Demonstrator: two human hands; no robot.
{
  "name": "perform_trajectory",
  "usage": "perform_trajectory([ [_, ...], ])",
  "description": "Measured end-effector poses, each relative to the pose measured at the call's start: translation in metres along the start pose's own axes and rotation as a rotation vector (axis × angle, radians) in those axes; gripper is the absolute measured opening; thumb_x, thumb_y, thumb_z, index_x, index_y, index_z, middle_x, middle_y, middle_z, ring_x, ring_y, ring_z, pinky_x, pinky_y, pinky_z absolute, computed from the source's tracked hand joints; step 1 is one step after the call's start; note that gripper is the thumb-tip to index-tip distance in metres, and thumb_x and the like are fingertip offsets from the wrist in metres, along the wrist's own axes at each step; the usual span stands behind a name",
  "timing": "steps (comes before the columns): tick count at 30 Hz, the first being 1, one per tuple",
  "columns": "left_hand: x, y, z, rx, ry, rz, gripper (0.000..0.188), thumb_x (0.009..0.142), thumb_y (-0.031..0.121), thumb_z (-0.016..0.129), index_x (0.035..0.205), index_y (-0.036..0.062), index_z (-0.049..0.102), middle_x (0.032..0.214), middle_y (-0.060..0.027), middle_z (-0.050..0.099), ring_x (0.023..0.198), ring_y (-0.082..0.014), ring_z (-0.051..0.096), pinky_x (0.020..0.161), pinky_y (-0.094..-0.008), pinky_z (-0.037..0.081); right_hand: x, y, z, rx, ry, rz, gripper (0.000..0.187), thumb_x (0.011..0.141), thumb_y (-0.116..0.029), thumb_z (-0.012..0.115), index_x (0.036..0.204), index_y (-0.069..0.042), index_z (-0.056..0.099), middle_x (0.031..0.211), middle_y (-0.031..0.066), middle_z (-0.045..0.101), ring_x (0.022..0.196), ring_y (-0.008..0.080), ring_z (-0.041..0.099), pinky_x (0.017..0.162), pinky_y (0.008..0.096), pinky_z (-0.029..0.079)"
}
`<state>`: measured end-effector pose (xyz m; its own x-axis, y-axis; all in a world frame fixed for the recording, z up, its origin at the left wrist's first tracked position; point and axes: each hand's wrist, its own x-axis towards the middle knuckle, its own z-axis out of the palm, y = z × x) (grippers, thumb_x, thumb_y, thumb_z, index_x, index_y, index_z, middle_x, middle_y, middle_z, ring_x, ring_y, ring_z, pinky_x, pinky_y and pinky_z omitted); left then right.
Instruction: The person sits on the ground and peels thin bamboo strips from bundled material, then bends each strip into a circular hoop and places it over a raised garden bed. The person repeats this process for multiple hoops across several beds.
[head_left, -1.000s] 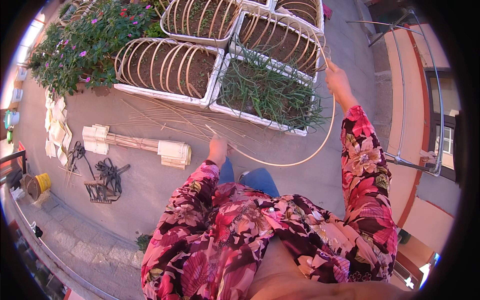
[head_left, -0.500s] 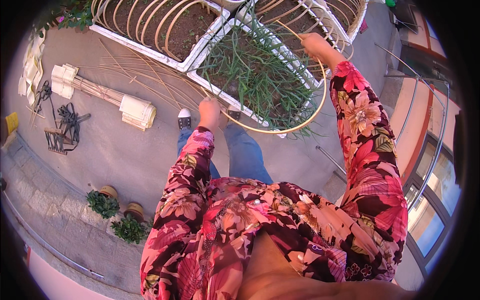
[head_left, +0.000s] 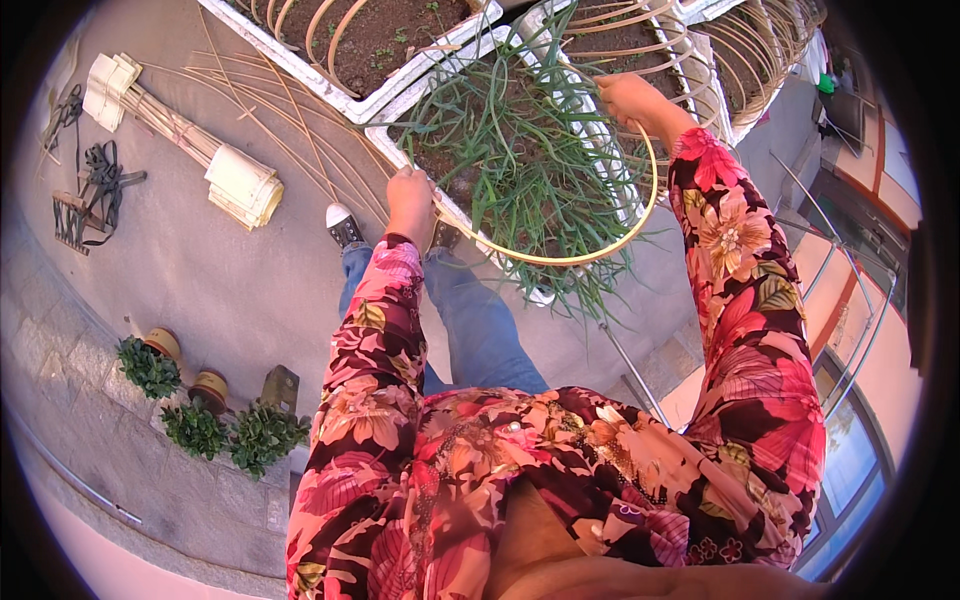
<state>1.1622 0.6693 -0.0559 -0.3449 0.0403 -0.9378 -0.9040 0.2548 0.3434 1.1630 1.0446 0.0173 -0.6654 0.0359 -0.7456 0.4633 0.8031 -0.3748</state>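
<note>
In the frame's upper middle, a cane (head_left: 575, 261) bows downward across the greens (head_left: 515, 165), the left hand (head_left: 411, 203) and right hand (head_left: 640, 101) each with its grip closed around it near an end.

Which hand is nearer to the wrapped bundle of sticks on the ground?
Left. The left hand is right of the bundle; the right hand is farther right, past the long green leaves.

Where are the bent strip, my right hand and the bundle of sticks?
Bent strip (head_left: 575, 260), head view: bottom of its curve.
Right hand (head_left: 638, 101), head view: middle of the hand.
Bundle of sticks (head_left: 172, 125), head view: its bare middle stretch.
</note>
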Motion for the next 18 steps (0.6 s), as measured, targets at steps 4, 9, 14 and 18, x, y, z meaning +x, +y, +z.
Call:
perform_trajectory([
  [4,0.001,0.004,0.002,0.021,-0.012,0.018,0.016,0.087,0.012,0.041,0.085,0.002,0.054,0.067,-0.0049,0.056,0.051,-0.0123,0.055,0.039,-0.0255,0.043,0.001,-0.021,-0.005,0.532,-0.033,0.47,0.032,0.083,-0.006,0.044,0.109,-0.004,0.063,0.061,0.0013,0.047,0.045,0.0089,0.042,0.038,0.0257,0.033],
  [9,-0.006,0.007,0.004,-0.032,-0.007,0.03,0.016,0.086,0.011,0.042,0.085,0.0023,0.055,0.066,-0.0045,0.055,0.051,-0.0121,0.055,0.038,-0.0258,0.039,-0.004,-0.043,-0.008,0.527,-0.06,0.484,0.043,0.083,-0.002,0.043,0.121,-0.009,0.06,0.061,0.0042,0.05,0.041,0.0102,0.042,0.036,0.0282,0.032],
  [14,-0.006,0.013,0.006,0.019,-0.001,0.055,0.019,0.088,0.014,0.043,0.093,0.002,0.057,0.066,-0.0035,0.054,0.048,-0.0116,0.051,0.038,-0.0254,0.037,0.009,-0.036,-0.007,0.387,-0.043,0.447,0.028,0.086,-0.006,0.046,0.107,-0.005,0.064,0.056,0.0059,0.048,0.04,0.0129,0.044,0.036,0.031,0.033],
  [18,0.013,0.012,0.004,-0.138,0.022,0.003,0.012,0.087,0.009,0.041,0.089,0.0027,0.052,0.062,-0.0058,0.052,0.044,-0.0155,0.051,0.035,-0.0268,0.035,0.037,-0.024,0.0,0.298,-0.115,0.509,0.024,0.084,-0.008,0.045,0.098,-0.002,0.065,0.057,0.0093,0.054,0.042,0.0191,0.051,0.039,0.0351,0.04],
])
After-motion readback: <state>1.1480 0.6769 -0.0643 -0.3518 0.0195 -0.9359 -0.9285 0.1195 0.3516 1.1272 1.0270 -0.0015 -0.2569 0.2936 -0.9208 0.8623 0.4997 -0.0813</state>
